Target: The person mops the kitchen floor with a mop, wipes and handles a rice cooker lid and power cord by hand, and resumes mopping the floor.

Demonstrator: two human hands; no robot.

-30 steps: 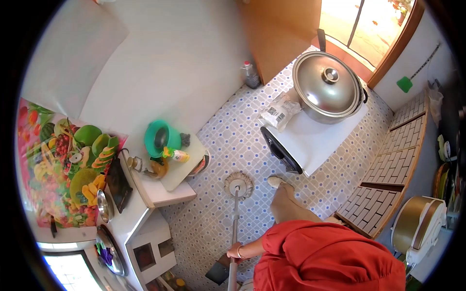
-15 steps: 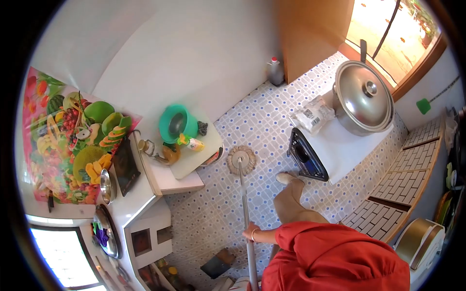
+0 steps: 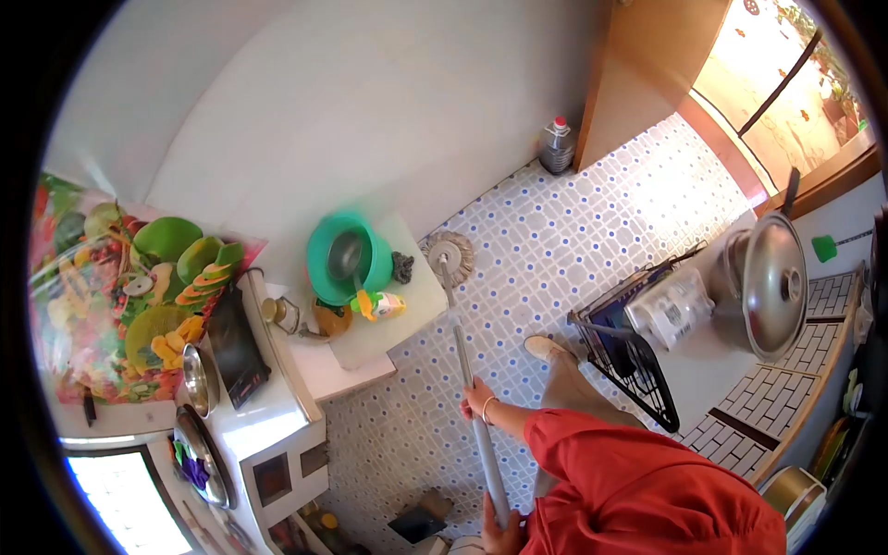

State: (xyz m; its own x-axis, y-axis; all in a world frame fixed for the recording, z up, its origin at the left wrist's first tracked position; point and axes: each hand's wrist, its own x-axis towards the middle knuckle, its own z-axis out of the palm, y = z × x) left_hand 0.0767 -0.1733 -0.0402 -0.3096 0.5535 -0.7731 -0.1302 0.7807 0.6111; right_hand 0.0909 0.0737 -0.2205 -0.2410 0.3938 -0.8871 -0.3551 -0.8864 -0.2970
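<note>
A round string mop (image 3: 450,254) rests on the tiled floor close to the wall, partly behind a pale board's corner. Its long grey pole (image 3: 487,455) slants down toward my body. My right hand (image 3: 477,399), wearing a bracelet at the wrist below a red sleeve, is wrapped around the middle of the pole. Lower down, at the bottom edge of the view, my left hand (image 3: 500,529) grips the same pole and is partly cut off. One of my feet (image 3: 548,349) stands on the floor right of the pole.
A green basin (image 3: 346,252) and a yellow-labelled bottle (image 3: 379,306) sit on the board (image 3: 418,294) at left. To the right are a black rack (image 3: 638,370), a plastic packet (image 3: 673,308) and a large lidded pot (image 3: 770,287). A jug (image 3: 557,148) stands near the door (image 3: 645,79).
The mop head has been pushed farther away, closer to the wall. My left hand has come into view on the lower pole. The camera view has shifted and turned.
</note>
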